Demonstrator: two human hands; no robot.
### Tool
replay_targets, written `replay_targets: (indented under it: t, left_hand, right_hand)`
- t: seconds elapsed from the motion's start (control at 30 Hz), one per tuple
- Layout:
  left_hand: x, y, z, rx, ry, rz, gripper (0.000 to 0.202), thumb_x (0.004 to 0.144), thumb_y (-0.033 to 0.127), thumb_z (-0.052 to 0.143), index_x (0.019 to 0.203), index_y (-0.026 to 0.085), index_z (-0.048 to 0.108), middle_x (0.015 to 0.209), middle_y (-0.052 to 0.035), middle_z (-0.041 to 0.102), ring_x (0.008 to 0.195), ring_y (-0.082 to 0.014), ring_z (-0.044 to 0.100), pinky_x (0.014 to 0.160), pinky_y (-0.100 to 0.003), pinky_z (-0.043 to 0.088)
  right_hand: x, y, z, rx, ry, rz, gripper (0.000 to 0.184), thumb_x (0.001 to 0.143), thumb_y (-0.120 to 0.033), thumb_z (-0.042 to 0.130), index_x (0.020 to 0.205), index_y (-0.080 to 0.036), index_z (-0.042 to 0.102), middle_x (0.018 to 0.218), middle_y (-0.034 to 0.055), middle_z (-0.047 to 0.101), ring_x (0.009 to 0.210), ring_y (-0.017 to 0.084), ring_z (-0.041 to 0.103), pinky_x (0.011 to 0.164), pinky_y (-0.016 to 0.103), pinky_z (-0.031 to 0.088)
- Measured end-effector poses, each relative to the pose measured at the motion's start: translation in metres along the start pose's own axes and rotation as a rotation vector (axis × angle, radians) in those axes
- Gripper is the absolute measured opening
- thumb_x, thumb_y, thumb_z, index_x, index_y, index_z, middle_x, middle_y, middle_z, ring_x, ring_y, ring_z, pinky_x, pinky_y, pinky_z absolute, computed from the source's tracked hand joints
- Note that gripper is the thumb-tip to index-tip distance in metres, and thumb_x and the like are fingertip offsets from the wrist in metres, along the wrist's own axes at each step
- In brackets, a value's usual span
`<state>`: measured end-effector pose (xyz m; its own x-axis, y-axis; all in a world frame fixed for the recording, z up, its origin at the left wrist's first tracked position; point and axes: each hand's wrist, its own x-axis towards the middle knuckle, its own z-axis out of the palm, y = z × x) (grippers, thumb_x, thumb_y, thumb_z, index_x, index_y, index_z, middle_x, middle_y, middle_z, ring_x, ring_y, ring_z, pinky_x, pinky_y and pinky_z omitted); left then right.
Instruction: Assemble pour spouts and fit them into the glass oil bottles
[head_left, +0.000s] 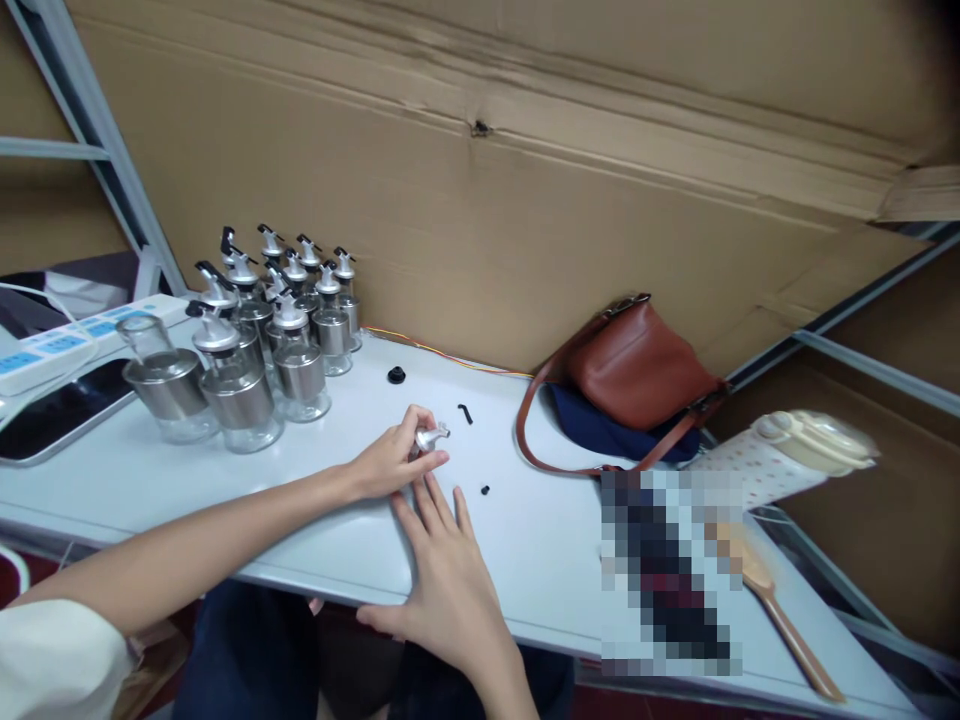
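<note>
My left hand (397, 455) is closed around a silver pour spout (431, 438), its nozzle pointing right above the white table. Just nearer to me, my right hand (442, 560) is spread over the table edge, fingers apart, with nothing visible in it. Three loose black parts lie beyond and beside the hands: a round stopper (396, 375), a thin bent lever (466, 413) and a tiny cap-like piece (485, 490). To the left stand several glass bottles (238, 400) with metal bands and silver spouts with black levers. One bottle (169, 390) at the front left has no spout.
A brown leather bag (641, 365) rests on dark blue cloth at the back right. Near it are a pale dotted bottle (780, 460) and a wooden spoon (784, 625). A phone (67, 410) and a power strip (82, 340) lie far left. Cardboard (450, 220) walls the back.
</note>
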<state>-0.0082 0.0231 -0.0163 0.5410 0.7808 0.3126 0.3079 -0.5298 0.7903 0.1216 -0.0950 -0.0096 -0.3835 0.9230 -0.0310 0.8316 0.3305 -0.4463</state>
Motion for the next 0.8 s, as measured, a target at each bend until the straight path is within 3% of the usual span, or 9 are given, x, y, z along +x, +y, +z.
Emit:
replay_targets:
  t: [0.17,0.33,0.5,0.6,0.8]
  left_hand:
    - [0.0013,0.0002,0.0009,-0.052,-0.003,0.027,0.03,0.076,0.021,0.05,0.099,0.021,0.032,0.079,0.0027,0.05,0.059,-0.0112,0.046,0.06,-0.025,0.04]
    - [0.0018,-0.0015,0.0039,-0.07,-0.006,0.022,0.019,0.082,0.025,0.047,0.094,0.022,0.032,0.076,0.0035,0.052,0.059,-0.0111,0.05,0.056,-0.024,0.04]
    - [-0.0001,-0.0016,0.0043,-0.034,-0.016,0.043,0.019,0.079,0.024,0.051,0.09,0.022,0.035,0.073,0.0038,0.054,0.057,-0.0116,0.05,0.054,-0.023,0.039]
    - [-0.0014,-0.0024,0.003,-0.007,-0.008,0.07,0.019,0.078,0.024,0.05,0.086,0.023,0.032,0.076,0.0026,0.054,0.058,-0.0114,0.049,0.056,-0.024,0.038]
    - [-0.0076,-0.005,-0.0005,-0.012,-0.035,0.158,0.018,0.081,0.022,0.045,0.094,0.022,0.032,0.086,0.0005,0.05,0.068,-0.0124,0.05,0.069,-0.028,0.042]
  right_hand:
    - [-0.0005,-0.0008,-0.0017,0.012,0.011,-0.003,0.105,0.061,-0.067,0.069,0.147,-0.019,0.032,0.158,0.0116,0.014,0.146,0.03,0.008,0.118,0.055,0.008]
    - [-0.0002,-0.0014,-0.0014,0.008,0.012,0.007,0.107,0.06,-0.068,0.069,0.146,-0.016,0.033,0.158,0.0139,0.015,0.146,0.031,0.009,0.117,0.055,0.009]
    - [0.0003,0.0001,-0.0003,-0.006,0.014,-0.024,0.101,0.065,-0.072,0.063,0.144,-0.014,0.037,0.157,0.0156,0.019,0.146,0.032,0.007,0.116,0.058,0.009]
    - [0.0012,0.0005,0.0003,-0.043,-0.003,-0.043,0.102,0.066,-0.071,0.062,0.145,-0.013,0.035,0.156,0.019,0.018,0.146,0.035,0.007,0.115,0.061,0.006]
    - [0.0028,-0.0018,0.0012,-0.158,-0.025,-0.097,0.105,0.069,-0.069,0.063,0.148,-0.01,0.026,0.155,0.0244,0.016,0.144,0.041,0.008,0.112,0.066,0.008]
